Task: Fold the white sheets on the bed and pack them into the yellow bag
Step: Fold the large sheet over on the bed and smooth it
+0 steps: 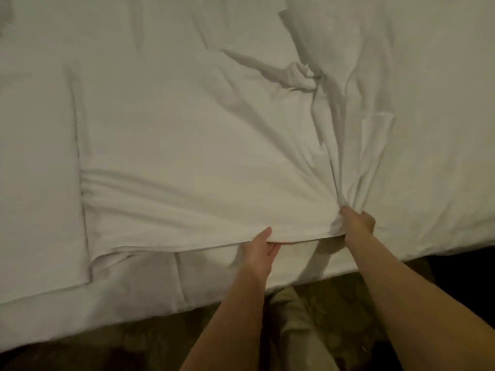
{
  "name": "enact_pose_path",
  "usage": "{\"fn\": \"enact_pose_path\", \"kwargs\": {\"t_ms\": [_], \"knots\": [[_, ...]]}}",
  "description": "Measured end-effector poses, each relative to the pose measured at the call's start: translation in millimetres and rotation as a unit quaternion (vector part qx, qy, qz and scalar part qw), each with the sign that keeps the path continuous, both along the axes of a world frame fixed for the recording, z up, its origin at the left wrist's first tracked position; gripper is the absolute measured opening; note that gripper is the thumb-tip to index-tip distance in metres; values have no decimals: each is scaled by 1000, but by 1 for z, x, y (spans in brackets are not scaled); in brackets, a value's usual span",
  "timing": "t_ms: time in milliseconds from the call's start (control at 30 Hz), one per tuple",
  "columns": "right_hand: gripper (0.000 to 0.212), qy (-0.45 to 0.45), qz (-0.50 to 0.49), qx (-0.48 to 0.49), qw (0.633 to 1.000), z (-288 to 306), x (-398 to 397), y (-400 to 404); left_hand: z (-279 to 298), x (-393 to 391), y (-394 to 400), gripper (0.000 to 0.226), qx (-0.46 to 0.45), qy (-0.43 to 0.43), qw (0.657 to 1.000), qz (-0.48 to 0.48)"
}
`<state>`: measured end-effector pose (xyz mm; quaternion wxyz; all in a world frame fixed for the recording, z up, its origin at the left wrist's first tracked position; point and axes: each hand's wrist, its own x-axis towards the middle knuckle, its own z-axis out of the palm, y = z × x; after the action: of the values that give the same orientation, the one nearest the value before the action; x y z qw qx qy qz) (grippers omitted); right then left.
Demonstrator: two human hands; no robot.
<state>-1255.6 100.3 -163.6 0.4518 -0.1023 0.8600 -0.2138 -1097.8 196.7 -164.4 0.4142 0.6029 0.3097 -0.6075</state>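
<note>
The white sheet (192, 156) lies spread over the bed (442, 129), partly folded, with its layered near edge running along the mattress side and a twisted knot of cloth further back. The main risk here is that the stacked layers slide out of line: the right hand (357, 223) bunches the cloth into radiating creases, and a hard pull from that one point would likely drag the upper layer askew or set wrinkles into the fold. The loose edge could also slip off the bed toward the patterned floor (334, 303).

The right hand is closed in a fist around a gathered clump of the sheet's near corner. The left hand (258, 253) is nearly flat, thumb on top of the edge and fingers slid beneath it, lightly pinching the layers. The yellow bag is not in view.
</note>
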Motion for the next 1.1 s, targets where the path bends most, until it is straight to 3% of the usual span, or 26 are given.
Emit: {"fn": "enact_pose_path", "kwargs": {"t_ms": [100,167,233,300,400,433,533,667,767,933,1033,1100], "knots": [[39,13,85,-20,996,9,-10,-24,12,-26,-17,22,-41,101,981,-161],[45,18,125,-37,991,13,-13,-44,19,-31,-32,27,-80,160,933,-313],[51,19,141,-58,988,13,-16,-68,29,-34,-55,30,-111,187,893,-394],[58,21,164,-76,983,14,-19,-91,39,-39,-87,26,-138,127,885,-426],[69,10,197,-100,975,11,-22,-122,37,-51,-137,11,-171,-89,909,-368],[72,-3,199,-107,974,10,-20,-132,36,-53,-151,5,-174,-160,903,-358],[65,-95,161,-117,975,16,-39,-170,27,-88,-199,41,-168,-292,842,-422],[58,-286,34,-89,954,14,-56,-208,25,-128,-241,84,-180,-378,766,-488],[79,-324,12,-82,943,6,-66,-225,20,-145,-252,105,-164,-405,744,-506],[42,-335,-25,-138,932,27,-71,-257,20,-158,-255,77,-187,-434,712,-519],[36,-304,41,-203,930,39,-62,-273,29,-158,-265,74,-191,-444,731,-482],[27,-298,100,-233,920,46,-50,-280,34,-155,-276,81,-191,-447,723,-491]]}}
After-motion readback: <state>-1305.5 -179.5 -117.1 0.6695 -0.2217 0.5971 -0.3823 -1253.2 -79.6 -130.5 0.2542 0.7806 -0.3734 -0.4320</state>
